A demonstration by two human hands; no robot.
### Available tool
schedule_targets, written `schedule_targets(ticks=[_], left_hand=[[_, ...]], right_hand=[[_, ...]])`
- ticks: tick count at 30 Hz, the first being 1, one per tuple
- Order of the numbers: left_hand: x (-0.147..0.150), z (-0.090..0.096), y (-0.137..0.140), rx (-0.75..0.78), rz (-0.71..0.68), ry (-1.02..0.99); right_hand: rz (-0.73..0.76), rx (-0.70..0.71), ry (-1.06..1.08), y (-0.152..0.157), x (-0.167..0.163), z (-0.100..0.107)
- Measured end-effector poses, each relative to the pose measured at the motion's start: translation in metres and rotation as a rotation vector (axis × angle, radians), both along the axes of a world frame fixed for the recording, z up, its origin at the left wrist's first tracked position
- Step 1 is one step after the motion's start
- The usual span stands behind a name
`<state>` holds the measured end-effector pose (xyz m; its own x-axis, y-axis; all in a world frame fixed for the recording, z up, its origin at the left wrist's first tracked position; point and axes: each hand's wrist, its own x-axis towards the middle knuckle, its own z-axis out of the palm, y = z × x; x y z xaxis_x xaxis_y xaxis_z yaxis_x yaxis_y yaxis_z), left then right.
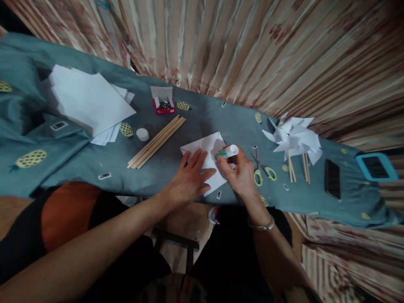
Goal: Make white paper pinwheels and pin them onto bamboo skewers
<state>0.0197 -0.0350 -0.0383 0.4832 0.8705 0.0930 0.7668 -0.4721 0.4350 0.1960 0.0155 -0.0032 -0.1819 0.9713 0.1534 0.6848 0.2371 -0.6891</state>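
Note:
A square sheet of white paper point(205, 143) lies turned like a diamond on the cloth in front of me, with short dark lines at its corners. My left hand point(193, 174) rests on the paper's left side, fingers spread. In my right hand point(236, 170) is a white and green glue stick point(226, 152), tilted over the middle of the paper; its tip is hidden, so contact with the sheet is unclear. The white glue cap point(142, 134) stands apart on the left. Close to my right hand lie scissors point(263, 169) with yellow-green handles.
Several wooden sticks point(157, 143) lie left of the paper. Behind them sits an open red box of metal pins point(164, 104). White sheets point(91, 99) are piled far left. To the right are paper pinwheels point(293, 136) on sticks, a phone point(332, 179) and a blue-framed device point(376, 166).

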Motion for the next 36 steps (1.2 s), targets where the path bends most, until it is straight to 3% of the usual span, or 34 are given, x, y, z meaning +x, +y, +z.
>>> schedule_targets(ticks=[36], left_hand=[[0.0016,-0.0049,-0.0007,0.02,0.009,-0.029]], right_hand=[[0.023,0.017,-0.036,-0.0013,-0.0011,-0.0003]])
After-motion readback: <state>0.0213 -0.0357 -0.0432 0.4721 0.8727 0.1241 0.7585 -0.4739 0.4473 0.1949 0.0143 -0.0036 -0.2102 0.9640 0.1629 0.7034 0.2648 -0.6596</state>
